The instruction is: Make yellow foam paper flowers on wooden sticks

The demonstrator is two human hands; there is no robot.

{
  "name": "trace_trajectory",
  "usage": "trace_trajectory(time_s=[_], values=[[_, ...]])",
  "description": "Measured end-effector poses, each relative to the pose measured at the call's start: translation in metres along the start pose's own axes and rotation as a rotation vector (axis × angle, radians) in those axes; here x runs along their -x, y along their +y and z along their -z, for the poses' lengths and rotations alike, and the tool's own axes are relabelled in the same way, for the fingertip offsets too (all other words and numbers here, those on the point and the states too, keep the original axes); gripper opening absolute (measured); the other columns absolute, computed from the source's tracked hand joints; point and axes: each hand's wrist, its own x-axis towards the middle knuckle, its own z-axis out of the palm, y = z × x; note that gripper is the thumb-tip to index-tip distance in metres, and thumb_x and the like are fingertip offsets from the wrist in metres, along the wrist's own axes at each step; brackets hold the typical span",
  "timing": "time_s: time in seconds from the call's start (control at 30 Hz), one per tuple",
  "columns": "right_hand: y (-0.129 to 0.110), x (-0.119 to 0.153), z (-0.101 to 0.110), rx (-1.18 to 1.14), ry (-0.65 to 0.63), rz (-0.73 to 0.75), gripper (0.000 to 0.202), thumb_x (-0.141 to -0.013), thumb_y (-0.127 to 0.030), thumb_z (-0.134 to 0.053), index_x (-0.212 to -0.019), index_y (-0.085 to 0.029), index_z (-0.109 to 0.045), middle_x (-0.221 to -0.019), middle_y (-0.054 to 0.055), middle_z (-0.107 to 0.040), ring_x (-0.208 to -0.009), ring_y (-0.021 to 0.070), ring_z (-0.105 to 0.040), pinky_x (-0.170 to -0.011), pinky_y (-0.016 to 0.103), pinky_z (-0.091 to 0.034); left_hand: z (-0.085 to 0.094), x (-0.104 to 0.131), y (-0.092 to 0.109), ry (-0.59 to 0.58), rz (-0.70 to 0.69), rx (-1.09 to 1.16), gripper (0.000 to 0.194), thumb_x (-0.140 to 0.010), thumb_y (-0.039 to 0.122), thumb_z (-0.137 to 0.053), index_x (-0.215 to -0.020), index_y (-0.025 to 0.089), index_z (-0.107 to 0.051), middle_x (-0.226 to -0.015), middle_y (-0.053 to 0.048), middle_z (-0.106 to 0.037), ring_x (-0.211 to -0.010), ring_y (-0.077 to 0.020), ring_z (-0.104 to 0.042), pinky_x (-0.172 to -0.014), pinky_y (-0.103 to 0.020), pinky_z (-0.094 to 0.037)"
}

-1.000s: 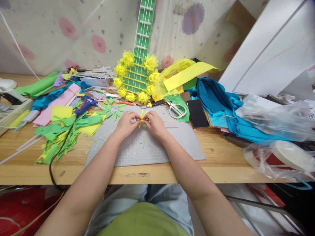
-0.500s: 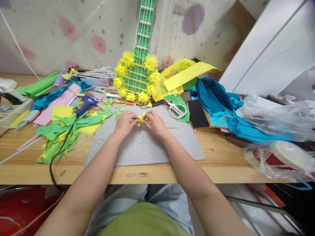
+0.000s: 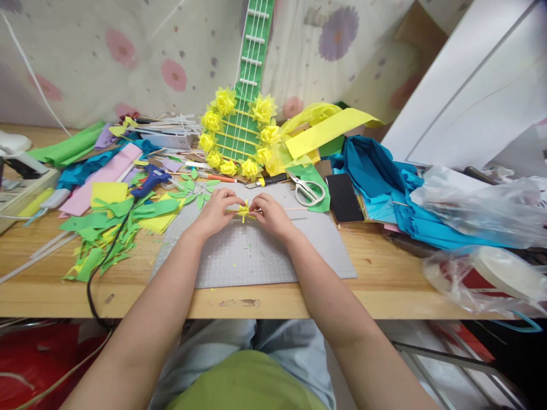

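Note:
Between my two hands, just above the grey cutting mat [image 3: 273,262], is a small yellow paper flower [image 3: 243,212] with narrow pointed petals. My left hand [image 3: 217,212] pinches a petal at its left side with thumb and forefinger. On the other side, my right hand [image 3: 272,214] has its fingertips closed at the flower's base, and a thin pale stick [image 3: 299,209] runs out to the right from behind that hand. How the stick meets the flower is hidden by my fingers. White-handled scissors [image 3: 309,193] lie on green paper beyond my right hand.
A green paper guitar [image 3: 245,128] edged with yellow flowers leans at the back. Left are a blue glue gun [image 3: 150,181] with its cord, and green paper scraps [image 3: 92,245]. A phone [image 3: 344,197], blue crepe paper [image 3: 371,165] and a bagged white roll [image 3: 496,270] lie right.
The yellow flower has turned and shifted slightly left and down, showing more of its petals. My left fingers have opened out a little around it; both hands stay close together.

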Motion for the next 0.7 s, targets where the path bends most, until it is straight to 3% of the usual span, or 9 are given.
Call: trace_trajectory(time_s=[0.2,0.43,0.7], values=[[0.000,0.001,0.007,-0.058,-0.039,-0.008,0.007,-0.074,-0.011,-0.054,-0.072,-0.018,-0.055,-0.082,0.002,-0.051,-0.080,0.0130,-0.049,-0.073,0.026,-0.040,-0.003,0.000,-0.004,-0.042,-0.086,-0.040,0.019,-0.073,0.018,-0.057,-0.089,0.025,-0.066,-0.095,-0.004,-0.050,-0.098,-0.0183,-0.043,-0.091,-0.035,-0.036],[0.002,0.001,0.009,-0.117,-0.092,-0.008,0.005,-0.073,-0.013,-0.056,-0.070,-0.017,-0.056,-0.080,0.001,-0.052,-0.076,0.0120,-0.049,-0.070,0.025,-0.039,-0.004,-0.001,-0.012,-0.054,-0.060,0.012,0.014,-0.074,0.023,-0.059,-0.085,0.026,-0.067,-0.091,-0.002,-0.052,-0.092,-0.0160,-0.046,-0.088,-0.033,-0.038],[0.001,0.001,0.010,-0.137,-0.120,-0.009,0.004,-0.073,-0.013,-0.057,-0.070,-0.016,-0.056,-0.081,0.001,-0.052,-0.076,0.0112,-0.050,-0.070,0.025,-0.040,-0.003,-0.001,-0.005,-0.083,-0.080,0.031,0.015,-0.075,0.023,-0.056,-0.084,0.026,-0.067,-0.091,-0.002,-0.053,-0.095,-0.0156,-0.048,-0.089,-0.033,-0.038]])
